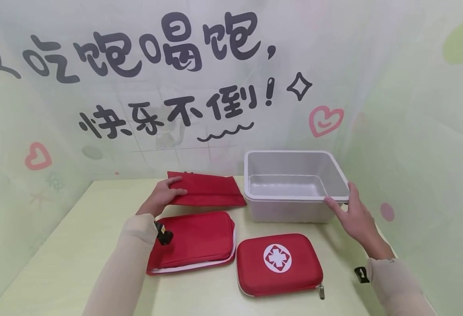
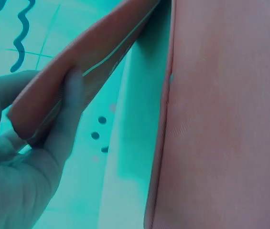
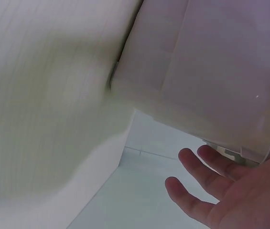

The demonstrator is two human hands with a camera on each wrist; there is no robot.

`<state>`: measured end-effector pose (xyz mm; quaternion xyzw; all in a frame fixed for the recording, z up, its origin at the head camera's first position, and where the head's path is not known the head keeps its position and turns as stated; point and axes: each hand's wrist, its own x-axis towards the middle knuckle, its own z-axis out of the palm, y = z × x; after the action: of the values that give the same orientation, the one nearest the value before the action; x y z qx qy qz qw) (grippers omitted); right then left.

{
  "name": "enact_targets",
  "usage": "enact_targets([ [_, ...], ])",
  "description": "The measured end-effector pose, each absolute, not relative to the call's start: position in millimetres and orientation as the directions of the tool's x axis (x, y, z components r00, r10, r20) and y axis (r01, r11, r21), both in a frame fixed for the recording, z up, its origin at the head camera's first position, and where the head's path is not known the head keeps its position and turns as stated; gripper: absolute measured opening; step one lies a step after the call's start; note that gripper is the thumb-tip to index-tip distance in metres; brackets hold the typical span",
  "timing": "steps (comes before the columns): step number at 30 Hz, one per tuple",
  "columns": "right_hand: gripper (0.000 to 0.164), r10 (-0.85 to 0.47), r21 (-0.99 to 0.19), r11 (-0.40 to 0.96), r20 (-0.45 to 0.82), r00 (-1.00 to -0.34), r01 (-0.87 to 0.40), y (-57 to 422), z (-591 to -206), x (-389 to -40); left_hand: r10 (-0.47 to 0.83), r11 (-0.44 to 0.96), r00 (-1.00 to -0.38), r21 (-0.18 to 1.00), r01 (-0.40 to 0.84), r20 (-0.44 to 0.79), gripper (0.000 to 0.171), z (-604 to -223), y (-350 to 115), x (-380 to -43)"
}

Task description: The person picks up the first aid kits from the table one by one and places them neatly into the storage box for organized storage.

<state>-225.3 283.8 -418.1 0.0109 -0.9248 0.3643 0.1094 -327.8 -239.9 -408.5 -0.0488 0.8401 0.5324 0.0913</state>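
My left hand (image 1: 162, 195) grips the left end of a flat red fabric pouch (image 1: 209, 189), raised at the back of the table. In the left wrist view, the thumb lies on one face of this pouch (image 2: 91, 45), with fingers behind it. At the front right corner of a light grey plastic bin (image 1: 291, 210), my right hand (image 1: 358, 219) holds the rim, thumb on the front edge. Other fingers (image 3: 192, 200) of that hand extend loosely past the bin's side in the right wrist view. No contents show inside the bin.
A red zip case (image 1: 193, 239) with white edging lies below the left hand. Right of it sits a red first-aid case (image 1: 279, 265) with a white cross emblem and a zip pull. A printed wall sheet (image 1: 223, 153) stands behind the pale table (image 1: 77, 245).
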Motion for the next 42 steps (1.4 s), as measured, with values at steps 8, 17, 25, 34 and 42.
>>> enact_targets([
  [8, 0.089, 0.067, -0.687, 0.722, 0.187, -0.980, -0.082, 282, -417, -226, 0.000, 0.344, -0.986, 0.926, -0.159, -0.169, 0.067, -399, -232, -328],
  [17, 0.088, 0.074, -0.685, 0.724, 0.198, -0.977, -0.084, 281, -418, -225, -0.024, 0.284, -0.992, 0.950, -0.129, -0.127, 0.066, -379, -225, -326],
  [25, 0.088, 0.078, -0.682, 0.727, 0.196, -0.977, -0.079, 282, -419, -224, -0.046, 0.160, -0.996, 0.983, -0.087, -0.080, 0.069, -358, -219, -322],
  [34, 0.088, 0.087, -0.680, 0.729, 0.210, -0.974, -0.081, 283, -421, -223, -0.117, 0.048, -0.992, 0.998, -0.044, -0.038, 0.068, -337, -208, -317],
  [42, 0.087, 0.086, -0.688, 0.721, 0.208, -0.974, -0.083, 282, -420, -223, -0.160, -0.102, -0.986, 0.993, 0.062, 0.045, 0.067, -315, -204, -310],
])
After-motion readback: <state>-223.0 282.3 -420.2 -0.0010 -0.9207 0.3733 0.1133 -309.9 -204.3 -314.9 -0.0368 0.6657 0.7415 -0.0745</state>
